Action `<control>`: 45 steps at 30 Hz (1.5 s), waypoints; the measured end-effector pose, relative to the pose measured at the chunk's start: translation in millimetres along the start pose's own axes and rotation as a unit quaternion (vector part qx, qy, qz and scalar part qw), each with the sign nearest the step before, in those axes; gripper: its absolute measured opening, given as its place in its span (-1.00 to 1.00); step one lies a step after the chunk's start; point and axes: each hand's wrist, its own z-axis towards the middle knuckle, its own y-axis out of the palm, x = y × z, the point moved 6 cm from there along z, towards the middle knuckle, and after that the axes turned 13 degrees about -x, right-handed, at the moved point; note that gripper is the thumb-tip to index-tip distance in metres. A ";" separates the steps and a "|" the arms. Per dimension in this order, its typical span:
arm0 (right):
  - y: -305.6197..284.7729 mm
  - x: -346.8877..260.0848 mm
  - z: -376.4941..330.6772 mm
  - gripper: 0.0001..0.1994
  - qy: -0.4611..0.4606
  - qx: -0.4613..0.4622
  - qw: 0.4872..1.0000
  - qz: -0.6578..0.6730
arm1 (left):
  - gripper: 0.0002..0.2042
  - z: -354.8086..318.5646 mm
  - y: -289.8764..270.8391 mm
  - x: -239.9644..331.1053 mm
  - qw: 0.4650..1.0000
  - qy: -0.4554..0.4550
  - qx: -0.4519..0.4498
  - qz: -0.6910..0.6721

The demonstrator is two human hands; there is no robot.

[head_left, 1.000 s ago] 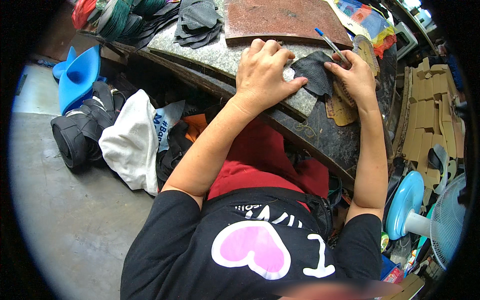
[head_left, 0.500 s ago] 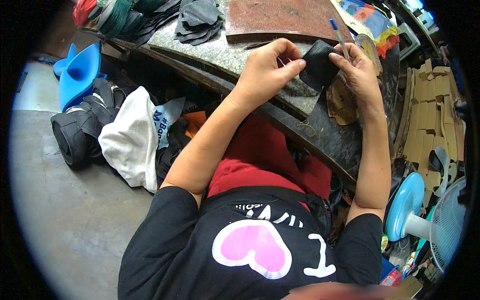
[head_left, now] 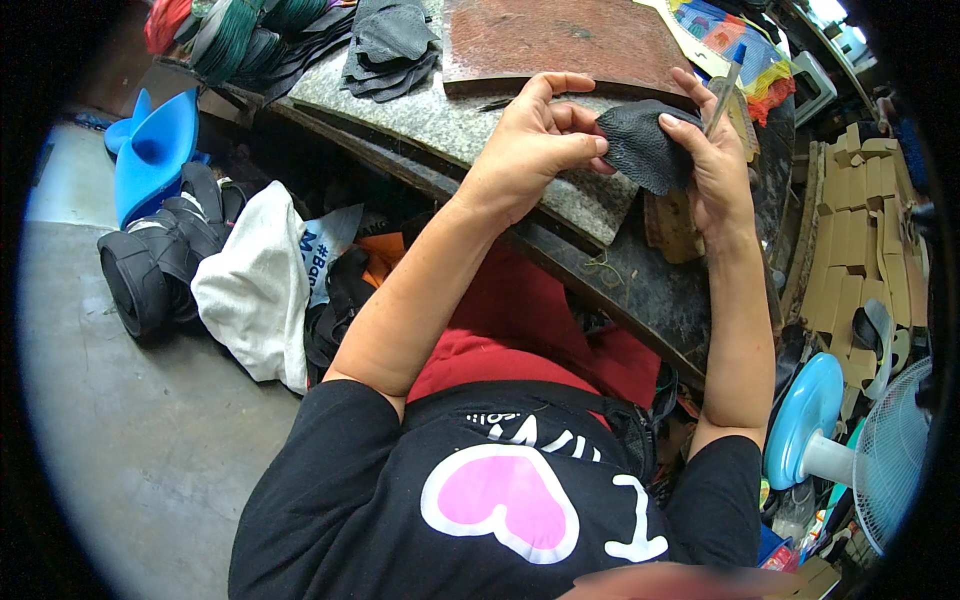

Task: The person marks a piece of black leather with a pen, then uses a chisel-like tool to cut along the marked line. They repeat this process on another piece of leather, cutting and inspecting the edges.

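Note:
Both hands hold a piece of black leather (head_left: 643, 150) up above the grey stone slab (head_left: 450, 110). My left hand (head_left: 535, 140) pinches its left edge between thumb and fingers. My right hand (head_left: 712, 150) grips its right side and also holds a thin blue-handled tool (head_left: 725, 90) pointing up and away. The leather is lifted off the slab and curls between the two hands.
A rust-brown board (head_left: 560, 40) and a stack of dark leather pieces (head_left: 390, 45) lie on the slab. On the floor to the left are a blue plastic stool (head_left: 155, 150), black bags (head_left: 150, 270) and a white cloth (head_left: 255, 285). A blue fan (head_left: 850, 450) and cardboard cut-outs (head_left: 860, 230) stand at right.
The leather piece lay flat under my left palm on the slab; both hands have since lifted it up and now hold it between them.

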 end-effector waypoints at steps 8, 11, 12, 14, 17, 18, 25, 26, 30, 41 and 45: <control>6.4 -7.5 -1.2 -0.47 -0.022 -0.017 0.999 0.024 | -0.44 1.1 -2.1 -0.6 1.000 -0.016 -0.010 -0.010; 6.1 -12.2 -1.8 -0.47 -0.037 -0.014 0.999 0.010 | -0.45 0.1 0.0 -0.3 1.000 -0.006 -0.010 -0.027; 6.1 -13.6 -2.1 -0.47 -0.041 -0.013 0.999 0.001 | -0.45 0.2 0.0 -0.5 0.999 -0.005 -0.005 -0.031; 6.4 -14.7 -2.5 -0.47 -0.044 -0.011 0.999 -0.017 | -0.45 0.1 -1.2 0.1 1.000 -0.006 0.000 -0.031; 8.1 -13.4 -2.1 -0.47 -0.047 -0.019 0.999 -0.005 | -0.43 -0.2 -2.3 0.5 1.000 -0.013 -0.001 -0.022; 7.8 -12.4 -2.0 -0.48 -0.044 -0.015 0.999 -0.008 | -0.43 -0.5 -2.4 0.6 1.000 -0.013 -0.002 -0.020; 5.1 -8.4 -2.2 -0.51 -0.033 0.008 0.999 -0.009 | -0.45 0.2 2.0 1.9 0.999 -0.007 -0.014 -0.034; 5.1 -8.9 -2.4 -0.51 -0.037 0.009 0.999 -0.013 | -0.45 0.4 1.7 1.2 0.999 -0.015 -0.009 -0.031; 6.9 -9.5 -2.2 -0.52 -0.042 0.001 0.999 -0.012 | -0.42 0.6 3.1 2.2 1.000 -0.009 -0.029 0.000; 12.4 -1.8 -3.4 -0.55 0.008 0.019 1.000 -0.007 | -0.41 -1.3 0.1 1.4 0.999 -0.004 -0.030 -0.027; 12.7 -1.1 -2.7 -0.55 -0.005 0.023 1.000 -0.007 | -0.42 -1.6 0.2 2.1 0.999 0.004 -0.036 -0.038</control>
